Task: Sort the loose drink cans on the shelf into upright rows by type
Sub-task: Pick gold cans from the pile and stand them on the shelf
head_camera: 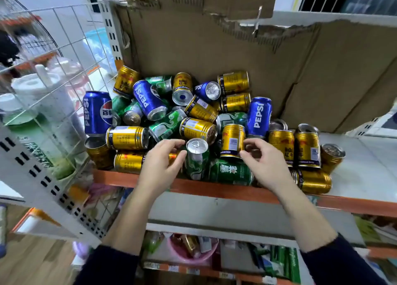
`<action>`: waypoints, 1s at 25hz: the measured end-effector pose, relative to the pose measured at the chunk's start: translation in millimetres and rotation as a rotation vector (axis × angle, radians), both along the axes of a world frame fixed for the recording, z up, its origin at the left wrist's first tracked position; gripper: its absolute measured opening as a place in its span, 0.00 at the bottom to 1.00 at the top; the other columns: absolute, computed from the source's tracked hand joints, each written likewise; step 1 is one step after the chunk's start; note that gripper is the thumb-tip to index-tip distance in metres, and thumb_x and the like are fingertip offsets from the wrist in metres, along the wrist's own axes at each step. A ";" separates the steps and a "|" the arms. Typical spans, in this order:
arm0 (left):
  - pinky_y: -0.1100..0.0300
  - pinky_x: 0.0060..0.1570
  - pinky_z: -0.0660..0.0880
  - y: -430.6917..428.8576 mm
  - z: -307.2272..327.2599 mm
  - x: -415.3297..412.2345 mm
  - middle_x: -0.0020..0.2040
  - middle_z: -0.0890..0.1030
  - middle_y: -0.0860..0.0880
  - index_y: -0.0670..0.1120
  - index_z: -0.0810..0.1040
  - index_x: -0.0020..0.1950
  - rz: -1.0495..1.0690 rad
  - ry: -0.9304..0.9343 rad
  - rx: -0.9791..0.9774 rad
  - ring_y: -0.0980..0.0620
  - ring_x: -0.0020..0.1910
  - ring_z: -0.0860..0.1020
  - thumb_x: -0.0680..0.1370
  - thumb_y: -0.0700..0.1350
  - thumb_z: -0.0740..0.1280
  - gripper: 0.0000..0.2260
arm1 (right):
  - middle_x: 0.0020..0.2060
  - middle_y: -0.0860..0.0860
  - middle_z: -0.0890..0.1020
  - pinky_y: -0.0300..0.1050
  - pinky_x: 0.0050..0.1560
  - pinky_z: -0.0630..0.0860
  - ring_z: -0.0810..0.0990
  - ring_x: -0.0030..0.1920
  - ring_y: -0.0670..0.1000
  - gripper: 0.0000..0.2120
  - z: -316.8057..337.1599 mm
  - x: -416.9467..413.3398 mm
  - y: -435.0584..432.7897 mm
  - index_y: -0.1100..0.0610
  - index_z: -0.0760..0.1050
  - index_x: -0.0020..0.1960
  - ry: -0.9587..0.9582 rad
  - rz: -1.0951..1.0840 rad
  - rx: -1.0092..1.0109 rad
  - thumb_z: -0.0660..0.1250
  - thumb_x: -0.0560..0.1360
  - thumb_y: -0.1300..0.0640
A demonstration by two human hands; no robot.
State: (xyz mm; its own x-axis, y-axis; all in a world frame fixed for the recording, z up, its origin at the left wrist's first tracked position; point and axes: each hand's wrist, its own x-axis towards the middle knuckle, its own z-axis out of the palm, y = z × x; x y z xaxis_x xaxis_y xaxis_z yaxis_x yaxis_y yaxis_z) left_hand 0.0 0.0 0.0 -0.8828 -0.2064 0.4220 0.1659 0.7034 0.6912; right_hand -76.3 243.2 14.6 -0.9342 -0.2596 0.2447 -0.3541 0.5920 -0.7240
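The green can (196, 158) stood upright between our hands, our left hand (163, 166) loosely open just left of it and nearer, our right hand (264, 162) touching the gold can (233, 141) right of it, grip unclear to us

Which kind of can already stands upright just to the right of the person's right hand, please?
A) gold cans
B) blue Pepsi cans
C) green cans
A: two gold cans stand upright side by side on the shelf, just right of the right hand.
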 end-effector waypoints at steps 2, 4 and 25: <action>0.56 0.55 0.75 -4.2 -0.9 -11.7 0.54 0.80 0.50 0.45 0.79 0.61 0.003 0.010 0.021 0.54 0.54 0.78 0.79 0.45 0.66 0.12 | 0.53 0.52 0.80 0.46 0.53 0.77 0.79 0.51 0.52 0.20 -0.1 -13.2 -15.6 0.55 0.73 0.64 0.053 -0.114 0.080 0.69 0.75 0.49; 0.56 0.57 0.73 -4.1 -5.3 -19.3 0.56 0.80 0.51 0.45 0.78 0.62 -0.042 -0.041 0.020 0.54 0.57 0.77 0.80 0.49 0.64 0.13 | 0.55 0.55 0.79 0.45 0.50 0.72 0.78 0.54 0.56 0.27 -1.8 -23.0 -32.4 0.54 0.68 0.67 0.089 -0.189 0.241 0.67 0.74 0.42; 0.64 0.53 0.74 -2.9 -18.4 -41.4 0.50 0.82 0.60 0.54 0.78 0.56 -0.140 -0.126 0.122 0.65 0.51 0.77 0.63 0.62 0.77 0.25 | 0.64 0.54 0.75 0.47 0.56 0.71 0.74 0.63 0.56 0.40 -14.5 -28.4 -33.5 0.53 0.61 0.72 0.078 -0.240 0.099 0.76 0.67 0.44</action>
State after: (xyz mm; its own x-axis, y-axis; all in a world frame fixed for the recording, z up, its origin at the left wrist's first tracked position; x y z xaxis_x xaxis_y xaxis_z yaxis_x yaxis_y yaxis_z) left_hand -41.4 -2.9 -18.4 -0.9505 -0.1214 0.2861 0.1628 0.5895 0.7912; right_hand -104.7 209.7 0.1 -0.9512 -0.0596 0.3027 -0.2477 0.7322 -0.6345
